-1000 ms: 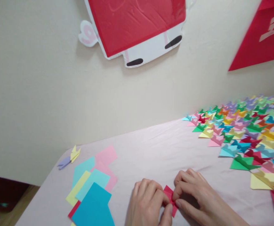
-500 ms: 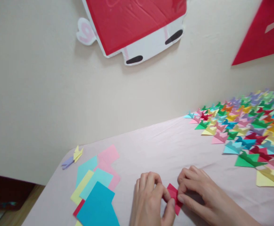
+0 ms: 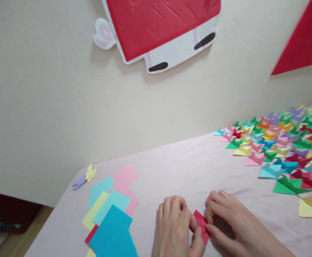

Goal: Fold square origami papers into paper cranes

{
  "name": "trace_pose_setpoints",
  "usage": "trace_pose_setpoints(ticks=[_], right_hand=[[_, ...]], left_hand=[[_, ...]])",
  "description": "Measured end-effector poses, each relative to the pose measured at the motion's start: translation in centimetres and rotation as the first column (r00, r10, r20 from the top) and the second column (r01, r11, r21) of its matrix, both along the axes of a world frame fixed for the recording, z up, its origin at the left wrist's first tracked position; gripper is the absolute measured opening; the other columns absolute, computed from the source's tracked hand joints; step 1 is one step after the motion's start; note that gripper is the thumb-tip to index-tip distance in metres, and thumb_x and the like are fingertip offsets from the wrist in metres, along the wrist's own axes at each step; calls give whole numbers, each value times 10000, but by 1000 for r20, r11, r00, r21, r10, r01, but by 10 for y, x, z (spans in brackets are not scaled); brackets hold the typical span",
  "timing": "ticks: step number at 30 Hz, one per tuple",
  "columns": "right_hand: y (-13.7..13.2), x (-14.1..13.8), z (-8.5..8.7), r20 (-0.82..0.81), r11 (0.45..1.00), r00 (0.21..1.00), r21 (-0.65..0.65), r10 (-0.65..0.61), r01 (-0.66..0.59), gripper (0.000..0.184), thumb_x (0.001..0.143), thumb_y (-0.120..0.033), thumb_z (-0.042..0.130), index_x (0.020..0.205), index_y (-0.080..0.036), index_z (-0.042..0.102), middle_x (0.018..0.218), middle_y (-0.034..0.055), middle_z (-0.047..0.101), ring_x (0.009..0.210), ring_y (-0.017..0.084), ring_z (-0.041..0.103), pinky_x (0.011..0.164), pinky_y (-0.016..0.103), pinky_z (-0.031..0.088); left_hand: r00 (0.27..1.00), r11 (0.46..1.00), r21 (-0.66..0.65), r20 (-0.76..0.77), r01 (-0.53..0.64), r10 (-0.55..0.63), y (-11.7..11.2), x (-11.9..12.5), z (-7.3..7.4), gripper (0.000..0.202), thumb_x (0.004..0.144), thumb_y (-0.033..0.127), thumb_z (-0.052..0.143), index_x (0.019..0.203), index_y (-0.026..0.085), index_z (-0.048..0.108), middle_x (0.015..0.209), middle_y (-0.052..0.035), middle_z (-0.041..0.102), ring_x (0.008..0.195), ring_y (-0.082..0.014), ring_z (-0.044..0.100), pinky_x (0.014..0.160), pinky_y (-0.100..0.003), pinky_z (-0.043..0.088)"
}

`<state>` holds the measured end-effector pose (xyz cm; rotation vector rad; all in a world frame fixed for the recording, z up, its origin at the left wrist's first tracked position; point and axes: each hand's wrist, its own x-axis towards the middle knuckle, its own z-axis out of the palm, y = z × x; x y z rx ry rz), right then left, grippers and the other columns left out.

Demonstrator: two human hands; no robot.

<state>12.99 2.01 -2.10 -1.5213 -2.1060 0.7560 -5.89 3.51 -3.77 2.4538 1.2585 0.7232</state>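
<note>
A small folded piece of red paper (image 3: 199,217) lies on the cloth-covered table between my two hands. My left hand (image 3: 175,226) pinches its left side between thumb and forefinger, the other fingers curled. On the paper's right edge, my right hand (image 3: 231,221) presses with thumb and bent forefinger. Parts of the paper are hidden under the fingertips, so its exact fold cannot be made out. To the left of my hands, loose sheets of coloured paper overlap, with a blue sheet (image 3: 111,232) on top and a pink sheet (image 3: 126,175) farther back.
Rows of folded paper cranes (image 3: 270,170) in many colours cover the table's right side. A yellow folded piece (image 3: 91,172) and a purple one (image 3: 79,182) lie near the left edge. Behind the table (image 3: 156,160) stands a wall with a red-and-white cartoon decoration (image 3: 169,32).
The view has shifted slightly, so most things appear a little farther right. Both hands stay on the red paper in nearly the same pose.
</note>
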Motion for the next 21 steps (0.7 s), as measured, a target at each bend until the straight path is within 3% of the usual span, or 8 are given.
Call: trace_pose_setpoints(ticks=[9, 16, 21], right_hand=[[1, -1, 0, -22, 1000, 1000, -7, -14, 14, 133, 818, -123, 533, 744, -231, 557, 836, 28, 619, 801, 204, 559, 744, 345, 445], [3, 4, 2, -110, 998, 994, -68, 6, -14, 183, 821, -93, 492, 786, -245, 586, 859, 16, 632, 868, 207, 572, 832, 373, 441], [1, 0, 4, -55, 998, 998, -59, -20, 17, 130, 817, -137, 540, 762, -241, 593, 862, 25, 630, 855, 214, 561, 789, 366, 433]], left_hand=[[997, 999, 33, -70, -28, 31, -2, 4, 0, 209, 677, 37, 577, 755, 207, 484, 911, -33, 555, 896, -241, 501, 733, -395, 399], [997, 997, 76, -78, -23, 29, -2, 2, -2, 222, 670, 38, 593, 764, 214, 496, 914, -28, 546, 912, -244, 501, 742, -386, 394], [998, 998, 55, -59, -14, 18, -2, 3, -1, 208, 676, 41, 580, 764, 210, 495, 941, -31, 552, 924, -243, 498, 761, -397, 393]])
